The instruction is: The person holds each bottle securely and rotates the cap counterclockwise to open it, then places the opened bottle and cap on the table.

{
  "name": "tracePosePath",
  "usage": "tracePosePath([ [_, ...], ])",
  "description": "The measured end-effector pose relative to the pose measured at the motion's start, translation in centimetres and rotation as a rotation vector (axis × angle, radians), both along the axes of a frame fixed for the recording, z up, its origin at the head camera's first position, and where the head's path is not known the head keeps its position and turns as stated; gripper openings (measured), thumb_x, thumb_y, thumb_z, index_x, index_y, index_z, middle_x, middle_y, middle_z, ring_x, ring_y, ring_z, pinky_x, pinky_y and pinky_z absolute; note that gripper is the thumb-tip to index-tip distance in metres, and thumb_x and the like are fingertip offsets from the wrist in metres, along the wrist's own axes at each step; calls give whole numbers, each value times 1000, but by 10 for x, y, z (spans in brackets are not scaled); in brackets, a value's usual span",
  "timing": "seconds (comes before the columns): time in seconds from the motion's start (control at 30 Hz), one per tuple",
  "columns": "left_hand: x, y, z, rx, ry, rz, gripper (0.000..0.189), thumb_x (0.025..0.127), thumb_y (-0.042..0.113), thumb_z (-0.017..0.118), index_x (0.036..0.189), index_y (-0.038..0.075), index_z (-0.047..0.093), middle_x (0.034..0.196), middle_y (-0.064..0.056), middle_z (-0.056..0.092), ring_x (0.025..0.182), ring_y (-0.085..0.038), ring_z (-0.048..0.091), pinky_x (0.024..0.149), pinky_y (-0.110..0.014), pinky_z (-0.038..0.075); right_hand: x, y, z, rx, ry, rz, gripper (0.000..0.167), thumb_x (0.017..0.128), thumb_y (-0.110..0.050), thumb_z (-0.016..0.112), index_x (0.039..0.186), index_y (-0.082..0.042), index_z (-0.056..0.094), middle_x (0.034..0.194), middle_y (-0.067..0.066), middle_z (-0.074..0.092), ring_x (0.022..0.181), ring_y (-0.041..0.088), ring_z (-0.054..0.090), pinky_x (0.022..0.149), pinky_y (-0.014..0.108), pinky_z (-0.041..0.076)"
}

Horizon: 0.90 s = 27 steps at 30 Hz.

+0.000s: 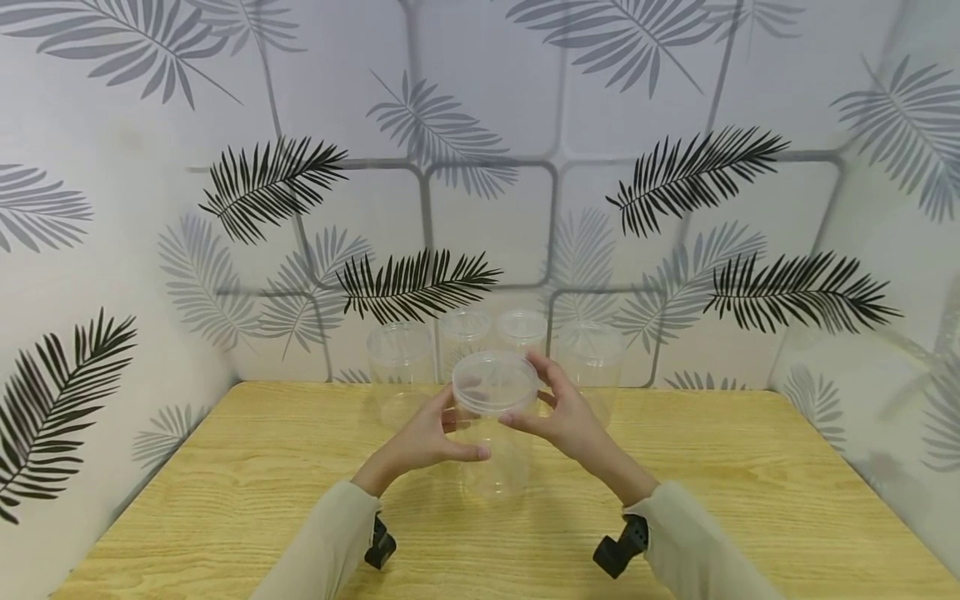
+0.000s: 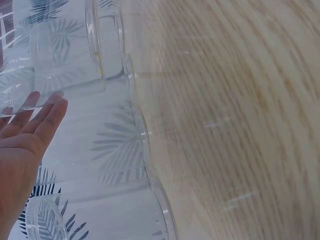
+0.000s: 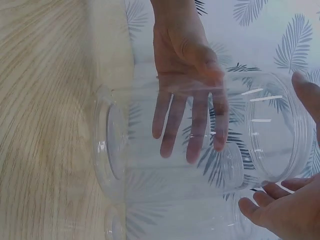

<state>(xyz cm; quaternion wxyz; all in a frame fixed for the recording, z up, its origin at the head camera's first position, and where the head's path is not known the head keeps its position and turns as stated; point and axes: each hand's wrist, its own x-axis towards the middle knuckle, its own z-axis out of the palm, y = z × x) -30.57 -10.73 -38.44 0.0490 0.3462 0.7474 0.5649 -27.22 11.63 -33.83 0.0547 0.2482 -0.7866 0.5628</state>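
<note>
Head view: the big clear jar [image 1: 495,467] is held upright between both hands around the middle of the tabletop [image 1: 750,483], well in from the left and right edges. Its lid [image 1: 495,382] is gripped by the right hand [image 1: 567,417], thumb in front, fingers round the back. The left hand [image 1: 426,435] is laid against the jar's side, fingers spread. More clear jars [image 1: 401,379] are lined up behind, near the far edge, so if this one gets shoved that way, a neighbour could easily be knocked over.

Left wrist view: not much is given away tbh. The left fingers are seen straight against clear plastic; how hard they're pressed can't be told. If that contact is as light as it looks, the jar could be spun or tipped once the top is pushed.

Right wrist view: straight left fingers are seen through the jar, while the lid end is spanned by a wide-set right thumb and fingers. Smooth plastic is probably slippery, so a fumble could be caused by fingertip-only contact. And if the lid's loose, the body could be dropped.
</note>
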Motion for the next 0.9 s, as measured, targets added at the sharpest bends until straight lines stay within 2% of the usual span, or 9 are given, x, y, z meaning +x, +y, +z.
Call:
tracePosePath([
  [0.1, 1, 0, 0, -10, 7, -6, 95, 69, 13, 80, 143, 29, 22, 141, -5, 38, 120, -27, 51, 100, -43, 41, -1, -2, 0, -2, -4, -19, 85, 74, -17, 76, 141, -4, 25, 142, 14, 35, 133, 29, 30, 107, 51, 30],
  [0.2, 2, 0, 0, -11, 1, -19, 95, 70, 14, 80, 143, 28, 21, 142, -5, 36, 120, -28, 51, 101, -46, 40, -3, 1, 1, -10, -25, 25, 84, 75, -18, 75, 141, -5, 25, 142, 13, 36, 132, 30, 32, 107, 51, 30],
  [0.3, 2, -1, 0, -13, -18, -23, 94, 70, 14, 79, 143, 30, 22, 142, -4, 37, 120, -27, 50, 101, -49, 38, -8, 7, 2, -34, -75, 140, 81, 77, -19, 73, 142, -8, 25, 143, 12, 34, 130, 32, 34, 103, 48, 36],
  [0.43, 3, -1, 1, -22, -38, -28, 93, 69, 15, 80, 142, 30, 23, 142, -3, 37, 121, -27, 50, 102, -49, 38, -19, 15, 3, -99, -165, 325, 78, 80, -15, 71, 142, -11, 24, 142, 14, 32, 125, 36, 38, 91, 37, 48],
  [0.57, 4, -1, 2, -29, -46, -36, 94, 69, 16, 80, 142, 29, 23, 142, -3, 36, 121, -27, 49, 102, -49, 38, -26, 19, 4, -140, -217, 423, 80, 80, -12, 70, 143, -8, 21, 141, 18, 31, 121, 32, 39, 86, 29, 50],
  [0.67, 4, -1, 2, -29, -49, -37, 93, 70, 16, 80, 142, 28, 23, 143, -3, 36, 121, -28, 49, 102, -49, 38, -27, 20, 4, -143, -227, 442, 82, 80, -12, 69, 144, -7, 18, 141, 18, 30, 121, 29, 39, 86, 28, 49],
  [0.77, 4, -1, 2, -41, -46, -24, 93, 70, 17, 80, 142, 30, 23, 142, -2, 36, 121, -27, 49, 101, -46, 39, -26, 20, 4, -144, -225, 447, 82, 81, -12, 69, 145, -8, 17, 142, 18, 29, 123, 33, 38, 87, 30, 49],
  [0.9, 3, -2, 1, -56, -26, -6, 93, 69, 20, 80, 141, 33, 23, 142, 0, 37, 121, -26, 50, 101, -44, 41, -20, 20, 4, -126, -194, 384, 85, 80, -15, 70, 145, -11, 16, 148, 13, 23, 130, 36, 31, 96, 41, 45],
])
